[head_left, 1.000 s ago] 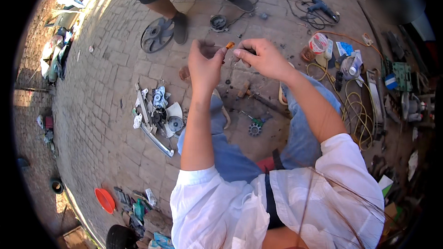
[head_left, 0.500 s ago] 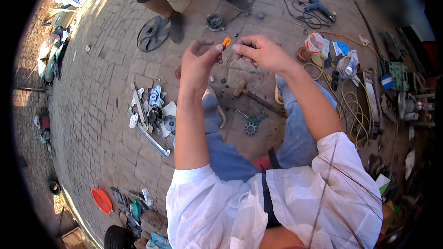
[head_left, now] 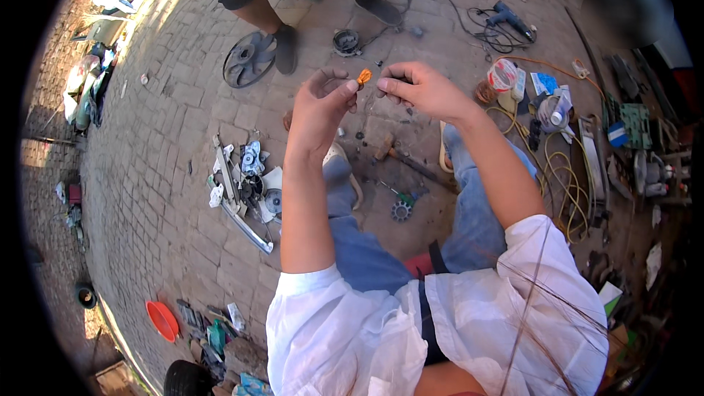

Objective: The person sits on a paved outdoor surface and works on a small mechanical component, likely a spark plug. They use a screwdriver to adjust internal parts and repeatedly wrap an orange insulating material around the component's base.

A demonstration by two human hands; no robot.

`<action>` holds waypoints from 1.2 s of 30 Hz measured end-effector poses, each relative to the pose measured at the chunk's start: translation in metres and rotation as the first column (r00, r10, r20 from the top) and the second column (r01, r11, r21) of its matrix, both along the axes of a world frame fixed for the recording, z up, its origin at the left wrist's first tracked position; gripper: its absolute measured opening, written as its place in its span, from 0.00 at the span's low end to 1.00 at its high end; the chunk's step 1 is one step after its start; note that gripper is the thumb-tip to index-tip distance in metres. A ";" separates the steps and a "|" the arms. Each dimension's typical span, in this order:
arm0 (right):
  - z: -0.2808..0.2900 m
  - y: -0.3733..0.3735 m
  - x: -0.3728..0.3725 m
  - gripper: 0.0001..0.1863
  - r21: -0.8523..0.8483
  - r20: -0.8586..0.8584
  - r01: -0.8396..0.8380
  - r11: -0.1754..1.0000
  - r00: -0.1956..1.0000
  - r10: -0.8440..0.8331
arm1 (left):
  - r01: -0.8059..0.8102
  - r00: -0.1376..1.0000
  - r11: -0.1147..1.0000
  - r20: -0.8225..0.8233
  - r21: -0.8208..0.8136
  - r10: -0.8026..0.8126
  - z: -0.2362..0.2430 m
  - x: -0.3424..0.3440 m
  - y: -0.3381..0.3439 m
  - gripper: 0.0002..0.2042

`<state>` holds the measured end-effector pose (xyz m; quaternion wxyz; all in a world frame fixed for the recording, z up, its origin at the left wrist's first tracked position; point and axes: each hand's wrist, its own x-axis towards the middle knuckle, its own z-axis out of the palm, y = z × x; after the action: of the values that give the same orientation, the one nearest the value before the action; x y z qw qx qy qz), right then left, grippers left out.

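Note:
Both my hands are raised in front of me over the paving, fingertips a short gap apart. Between the thumb and fingers of my left hand [head_left: 320, 106] is a small orange piece [head_left: 364, 75], crumpled-looking and too small to name. My right hand [head_left: 425, 92] is closed in a pinch beside it; whatever is between those fingertips is hidden or too small to make out. On the ground below lie a hammer [head_left: 418, 166] with a wooden handle, a green-handled screwdriver [head_left: 404, 196] and a round grey toothed part [head_left: 401, 211].
A seated person's legs [head_left: 253, 0] are across from me, beside a black fan [head_left: 251, 60] and a round motor part [head_left: 346, 42]. Scrap parts [head_left: 246, 183] lie left. A heat gun-like tool [head_left: 511, 20], yellow cable [head_left: 572, 183] and tools crowd the right. An orange basin [head_left: 162, 321] sits lower left.
The whole view has shifted slightly, with the ground things lower in it. My hands keep nearly the same pose, and the orange piece remains in my left fingers.

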<state>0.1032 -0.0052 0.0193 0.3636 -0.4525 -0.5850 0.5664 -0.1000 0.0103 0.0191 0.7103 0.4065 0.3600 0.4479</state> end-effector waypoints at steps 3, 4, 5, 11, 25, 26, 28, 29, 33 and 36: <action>-0.001 0.009 0.011 0.12 -0.074 -0.146 0.023 0.997 0.989 -0.034 | 0.235 0.971 0.970 -0.051 0.065 -0.232 0.008 0.000 -0.002 0.14; -0.002 0.008 0.013 0.12 -0.020 -0.090 0.047 0.999 0.995 -0.049 | 0.212 0.964 0.972 -0.187 0.106 -0.190 0.005 0.004 -0.002 0.13; 0.003 0.005 0.007 0.12 0.034 -0.041 0.053 0.998 0.998 -0.052 | 0.181 0.938 0.972 -0.324 0.149 -0.125 0.000 0.004 -0.003 0.13; -0.001 -0.002 -0.005 0.13 0.137 0.074 -0.034 0.990 0.997 0.024 | -0.136 0.948 0.967 -0.256 0.215 0.190 -0.002 0.010 0.002 0.11; 0.001 -0.003 -0.003 0.11 0.038 0.130 0.030 0.999 0.991 -0.034 | -0.073 0.921 0.970 -0.357 0.233 0.155 -0.003 0.009 0.000 0.12; 0.003 -0.001 -0.002 0.12 -0.023 0.029 0.027 0.999 0.999 -0.026 | -0.110 0.964 0.983 -0.227 0.144 0.141 0.003 0.008 -0.003 0.12; 0.004 0.003 0.002 0.13 -0.142 -0.173 0.002 0.990 0.985 -0.027 | 0.023 0.998 0.998 0.054 0.060 -0.026 0.002 0.001 -0.001 0.13; 0.002 0.005 0.005 0.12 -0.173 -0.233 -0.026 0.985 0.972 -0.015 | 0.113 0.987 0.993 0.114 0.040 -0.117 0.003 0.000 -0.003 0.13; -0.002 0.011 0.010 0.12 -0.147 -0.214 -0.033 0.989 0.977 0.001 | 0.261 0.954 0.961 -0.180 0.092 -0.241 0.010 0.002 -0.008 0.13; -0.005 0.004 0.000 0.10 0.002 -0.039 -0.023 1.000 0.999 0.023 | 0.183 0.874 0.955 -0.483 0.232 -0.051 -0.006 0.004 -0.007 0.12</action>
<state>0.1032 -0.0011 0.0138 0.3687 -0.4342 -0.5834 0.5790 -0.0961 0.0032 0.0128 0.5652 0.6174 0.4317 0.3362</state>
